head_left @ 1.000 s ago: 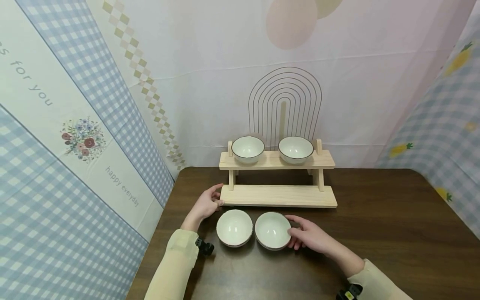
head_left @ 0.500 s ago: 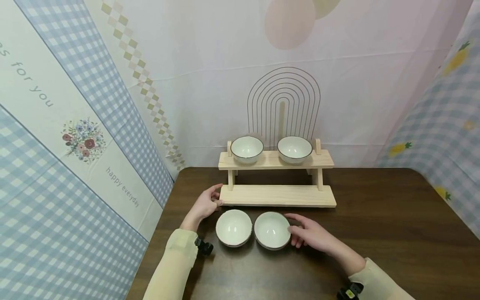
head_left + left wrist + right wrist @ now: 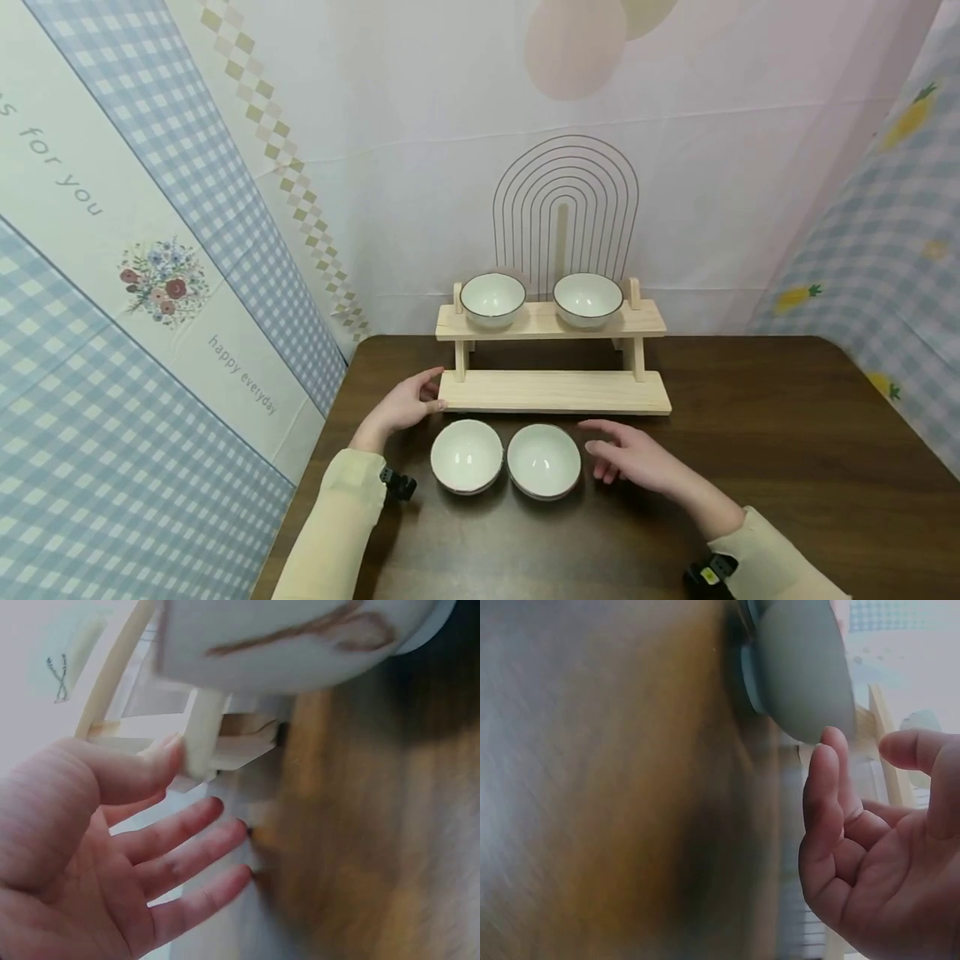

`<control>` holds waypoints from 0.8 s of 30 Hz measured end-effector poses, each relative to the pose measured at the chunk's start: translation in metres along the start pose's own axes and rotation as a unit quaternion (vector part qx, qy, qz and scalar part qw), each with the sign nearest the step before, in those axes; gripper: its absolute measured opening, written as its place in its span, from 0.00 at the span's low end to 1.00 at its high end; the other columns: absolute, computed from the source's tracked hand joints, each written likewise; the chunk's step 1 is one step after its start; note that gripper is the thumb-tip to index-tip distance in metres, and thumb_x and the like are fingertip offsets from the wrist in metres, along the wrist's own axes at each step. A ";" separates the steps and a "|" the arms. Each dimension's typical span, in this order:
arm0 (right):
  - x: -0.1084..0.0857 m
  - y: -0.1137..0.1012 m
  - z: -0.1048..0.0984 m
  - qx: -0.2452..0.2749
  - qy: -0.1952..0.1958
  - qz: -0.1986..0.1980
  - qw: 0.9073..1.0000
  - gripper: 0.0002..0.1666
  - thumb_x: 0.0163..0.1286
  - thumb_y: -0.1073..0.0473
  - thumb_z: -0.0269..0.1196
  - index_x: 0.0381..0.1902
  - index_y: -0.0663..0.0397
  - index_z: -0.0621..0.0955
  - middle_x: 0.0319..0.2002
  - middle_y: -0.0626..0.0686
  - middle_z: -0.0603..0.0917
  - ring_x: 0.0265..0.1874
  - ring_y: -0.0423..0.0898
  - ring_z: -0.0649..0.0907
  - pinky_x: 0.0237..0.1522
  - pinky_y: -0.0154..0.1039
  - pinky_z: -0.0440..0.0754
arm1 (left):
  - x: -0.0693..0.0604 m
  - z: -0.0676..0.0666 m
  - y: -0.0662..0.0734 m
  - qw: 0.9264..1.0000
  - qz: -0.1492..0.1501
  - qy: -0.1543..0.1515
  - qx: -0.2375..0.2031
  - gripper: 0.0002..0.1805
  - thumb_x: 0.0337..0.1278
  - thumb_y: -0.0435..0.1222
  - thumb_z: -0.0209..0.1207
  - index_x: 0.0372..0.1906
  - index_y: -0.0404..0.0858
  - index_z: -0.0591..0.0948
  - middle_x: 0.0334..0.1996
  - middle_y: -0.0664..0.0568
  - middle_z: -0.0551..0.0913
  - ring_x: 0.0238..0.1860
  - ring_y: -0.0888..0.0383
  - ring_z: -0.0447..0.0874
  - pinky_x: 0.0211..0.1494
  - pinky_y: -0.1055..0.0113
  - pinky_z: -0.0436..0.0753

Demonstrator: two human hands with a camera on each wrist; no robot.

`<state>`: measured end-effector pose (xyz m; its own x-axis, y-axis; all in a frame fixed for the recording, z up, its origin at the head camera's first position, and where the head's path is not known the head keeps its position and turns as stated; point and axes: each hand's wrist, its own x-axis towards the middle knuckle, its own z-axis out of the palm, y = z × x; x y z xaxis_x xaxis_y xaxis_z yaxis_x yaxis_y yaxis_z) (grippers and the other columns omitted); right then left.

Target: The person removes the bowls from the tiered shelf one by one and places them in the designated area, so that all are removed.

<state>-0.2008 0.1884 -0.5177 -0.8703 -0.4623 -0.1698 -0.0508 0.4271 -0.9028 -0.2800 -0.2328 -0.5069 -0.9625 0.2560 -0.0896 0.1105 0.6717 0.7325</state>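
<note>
Two white bowls with dark rims, the left bowl and the right bowl, stand side by side on the table before a two-tier wooden shelf. My left hand is at the left end of the shelf's lower board. Its thumb touches the board's edge in the left wrist view, where the other visible fingers extend loosely. Just right of the right bowl, my right hand has loosely bent fingers with nothing between them. The right wrist view shows a gap between thumb and fingers near that bowl.
On the upper board sit two more bowls, one on the left and one on the right. The dark wooden table extends to the right. A printed cloth hangs behind the shelf, and checked cloth hangs at the left.
My right hand has let go of the right bowl and moved a little to the right. The left hand has shifted slightly left at the wrist. The bowls have stayed in place.
</note>
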 end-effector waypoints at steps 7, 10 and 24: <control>0.006 -0.007 -0.034 -0.029 -0.006 -0.010 1.000 0.29 0.84 0.53 0.59 0.74 0.66 0.74 0.30 0.54 0.87 0.32 0.52 0.87 0.38 0.53 0.87 | 0.007 -0.018 0.008 0.998 -0.009 0.061 -0.004 0.32 0.79 0.39 0.62 0.79 0.31 0.70 0.55 0.39 0.85 0.55 0.43 0.86 0.58 0.46 0.82; 0.008 -0.014 -0.048 -0.046 0.000 -0.010 0.999 0.29 0.84 0.53 0.59 0.73 0.67 0.74 0.30 0.54 0.87 0.32 0.52 0.87 0.37 0.52 0.86 | 0.011 -0.026 0.015 0.995 -0.014 0.098 -0.029 0.30 0.82 0.42 0.59 0.79 0.33 0.70 0.56 0.38 0.85 0.54 0.42 0.87 0.56 0.47 0.84; 0.036 -0.045 -0.115 -0.083 0.074 -0.042 0.993 0.30 0.86 0.52 0.56 0.76 0.63 0.72 0.35 0.56 0.88 0.38 0.58 0.89 0.40 0.46 0.86 | 0.044 -0.041 0.056 0.990 -0.008 0.133 -0.033 0.32 0.86 0.46 0.52 0.82 0.35 0.66 0.61 0.35 0.83 0.53 0.39 0.87 0.55 0.47 0.85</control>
<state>-0.2864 0.2420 -0.4372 -0.9218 -0.3869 -0.0259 -0.1950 0.5203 -0.8315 -0.3267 -0.2125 -0.4426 -0.9961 0.0476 0.0743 0.0878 0.6253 0.7754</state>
